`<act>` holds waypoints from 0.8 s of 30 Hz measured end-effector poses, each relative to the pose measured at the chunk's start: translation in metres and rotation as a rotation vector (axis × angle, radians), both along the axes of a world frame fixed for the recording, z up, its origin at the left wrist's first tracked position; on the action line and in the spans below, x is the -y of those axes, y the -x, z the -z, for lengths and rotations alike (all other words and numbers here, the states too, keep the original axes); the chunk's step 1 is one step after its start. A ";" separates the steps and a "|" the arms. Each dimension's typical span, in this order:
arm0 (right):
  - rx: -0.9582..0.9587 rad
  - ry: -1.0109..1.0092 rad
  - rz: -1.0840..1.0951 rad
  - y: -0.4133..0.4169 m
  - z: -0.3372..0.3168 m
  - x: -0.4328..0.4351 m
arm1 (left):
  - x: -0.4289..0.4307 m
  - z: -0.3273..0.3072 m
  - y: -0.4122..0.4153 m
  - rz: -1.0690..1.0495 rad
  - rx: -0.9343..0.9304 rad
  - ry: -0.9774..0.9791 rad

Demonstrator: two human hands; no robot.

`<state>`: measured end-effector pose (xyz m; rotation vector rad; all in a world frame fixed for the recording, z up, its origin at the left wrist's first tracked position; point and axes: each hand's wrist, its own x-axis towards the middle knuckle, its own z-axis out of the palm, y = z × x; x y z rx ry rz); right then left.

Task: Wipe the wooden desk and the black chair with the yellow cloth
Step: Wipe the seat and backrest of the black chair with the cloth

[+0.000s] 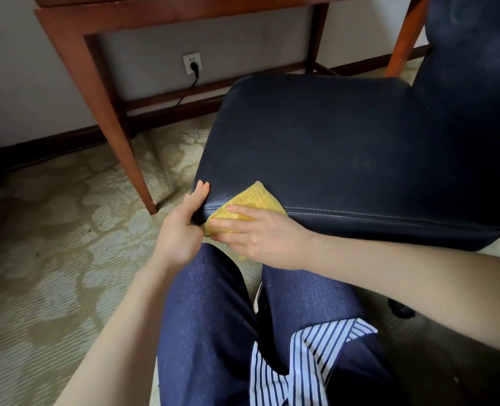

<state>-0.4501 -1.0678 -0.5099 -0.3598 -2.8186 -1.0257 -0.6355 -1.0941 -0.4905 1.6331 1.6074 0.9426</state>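
Yellow cloth (257, 196) lies on the near left corner of the black chair (345, 142) seat, pressed flat by the right hand (256, 234), fingers straight; the left hand (181, 227) grips that corner.

The wooden desk (166, 13) was cut off by the upper edge; the black chair (345, 148) ran out at the top and right; the right hand (260, 234) covered much of the yellow cloth (257, 197); the left hand (181, 227) had its thumb tip hidden at the seat corner
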 end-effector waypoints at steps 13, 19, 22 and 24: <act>-0.190 0.080 -0.091 0.025 -0.017 0.000 | -0.013 -0.026 0.017 -0.006 -0.121 -0.025; -0.401 0.095 -0.186 0.013 -0.068 -0.042 | -0.048 -0.059 0.013 -0.036 -0.011 -0.181; -0.361 0.110 -0.120 0.006 -0.075 -0.082 | -0.080 -0.064 0.009 -0.065 -0.029 -0.215; -0.335 0.166 -0.053 0.000 -0.072 -0.112 | -0.104 -0.061 0.006 -0.032 -0.057 -0.190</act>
